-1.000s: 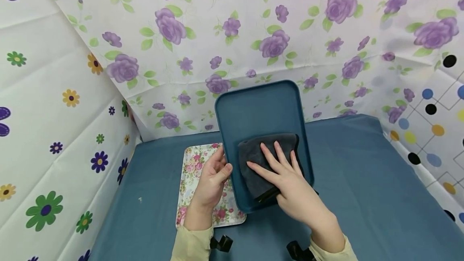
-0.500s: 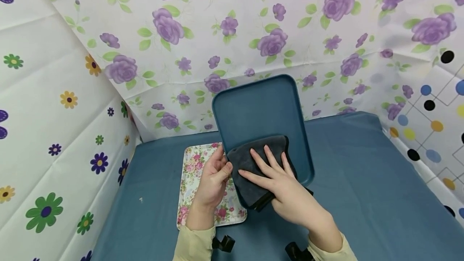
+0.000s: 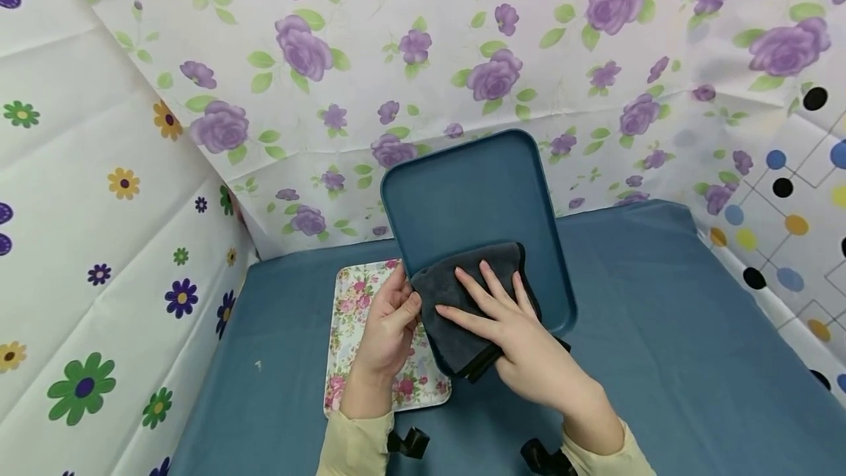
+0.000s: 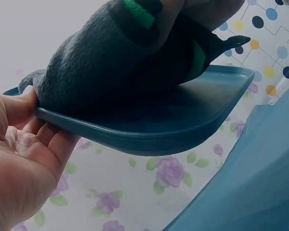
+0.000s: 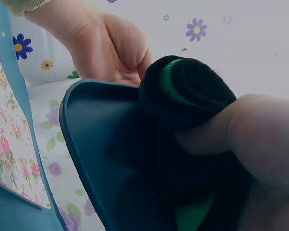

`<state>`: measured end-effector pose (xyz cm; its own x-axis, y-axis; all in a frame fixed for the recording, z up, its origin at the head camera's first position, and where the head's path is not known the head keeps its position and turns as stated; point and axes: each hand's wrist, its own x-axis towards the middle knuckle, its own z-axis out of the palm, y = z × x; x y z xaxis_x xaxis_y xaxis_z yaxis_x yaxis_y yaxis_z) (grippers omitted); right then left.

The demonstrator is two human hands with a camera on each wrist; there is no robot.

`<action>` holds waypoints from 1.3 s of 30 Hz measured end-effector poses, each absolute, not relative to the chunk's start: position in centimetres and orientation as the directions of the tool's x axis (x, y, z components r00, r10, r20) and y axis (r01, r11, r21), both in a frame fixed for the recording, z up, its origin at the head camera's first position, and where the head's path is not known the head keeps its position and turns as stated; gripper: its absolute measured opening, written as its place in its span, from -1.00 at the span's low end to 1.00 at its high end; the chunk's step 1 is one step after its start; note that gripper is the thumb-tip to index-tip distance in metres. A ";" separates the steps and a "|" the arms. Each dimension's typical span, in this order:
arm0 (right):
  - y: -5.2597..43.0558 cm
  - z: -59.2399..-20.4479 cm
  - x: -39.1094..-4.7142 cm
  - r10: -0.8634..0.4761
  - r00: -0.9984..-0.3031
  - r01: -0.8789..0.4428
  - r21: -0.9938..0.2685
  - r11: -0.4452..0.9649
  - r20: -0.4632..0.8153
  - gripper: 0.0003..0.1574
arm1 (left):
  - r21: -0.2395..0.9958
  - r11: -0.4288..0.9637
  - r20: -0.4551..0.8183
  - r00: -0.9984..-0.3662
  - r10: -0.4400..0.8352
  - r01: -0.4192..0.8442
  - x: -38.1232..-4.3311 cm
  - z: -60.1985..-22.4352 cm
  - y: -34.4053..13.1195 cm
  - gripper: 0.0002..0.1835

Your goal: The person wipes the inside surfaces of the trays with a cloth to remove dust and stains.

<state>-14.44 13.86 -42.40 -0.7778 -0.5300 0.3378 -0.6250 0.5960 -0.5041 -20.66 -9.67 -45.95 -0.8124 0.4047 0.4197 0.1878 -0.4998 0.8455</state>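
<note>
A blue rectangular tray (image 3: 469, 189) with a raised rim is held up, tilted, its inner face towards me. My left hand (image 3: 386, 322) grips its left rim, thumb on the inner side and fingers behind, as the left wrist view shows. Over the tray's lower part lies a folded dark grey cloth (image 3: 446, 296) with black edging. My right hand (image 3: 522, 333) presses the cloth with spread fingers, while its thumb (image 5: 207, 134) hooks the cloth's folded edge in the right wrist view. Green patches show on the cloth (image 4: 77, 67) in both wrist views.
Partly behind the left hand, a white tray with pink flowers (image 3: 353, 314) lies on the table's blue cover (image 3: 661, 329). Flower-patterned sheets (image 3: 297, 116) stand behind and at the left; a dotted sheet (image 3: 793, 255) hangs at the right.
The cloth and right hand have slid left across the tray to its left rim, then stayed nearly still. The tray has risen slightly; the left hand keeps its grip.
</note>
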 end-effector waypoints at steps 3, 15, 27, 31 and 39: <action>14.0 -42.4 -14.6 -0.521 -0.778 -0.626 -0.508 0.592 0.350 0.56 | 0.844 -0.504 0.414 -0.819 0.398 0.183 -20.7 -45.9 -9.8 -0.35; 15.3 -42.2 -15.2 -0.489 -0.778 -0.628 -0.495 0.600 0.395 0.54 | 0.835 -0.517 0.423 -0.822 0.382 0.189 -20.8 -45.5 -9.9 -0.38; 17.1 -42.5 -15.9 -0.441 -0.808 -0.589 -0.516 0.622 0.391 0.53 | 0.830 -0.520 0.418 -0.841 0.344 0.200 -20.8 -45.7 -9.9 -0.41; 17.6 -42.6 -16.2 -0.424 -0.821 -0.571 -0.525 0.632 0.382 0.54 | 0.833 -0.516 0.414 -0.845 0.339 0.201 -20.9 -45.8 -9.9 -0.41; 17.2 -43.0 -16.2 -0.445 -0.826 -0.564 -0.518 0.643 0.348 0.55 | 0.847 -0.495 0.393 -0.855 0.337 0.195 -20.8 -45.9 -10.0 -0.38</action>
<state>-16.21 17.24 -42.98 -0.8256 -0.4445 0.3475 -0.5642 0.6431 -0.5177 -20.81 -10.02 -45.89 -0.8554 0.3370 0.3934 0.1948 -0.4946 0.8470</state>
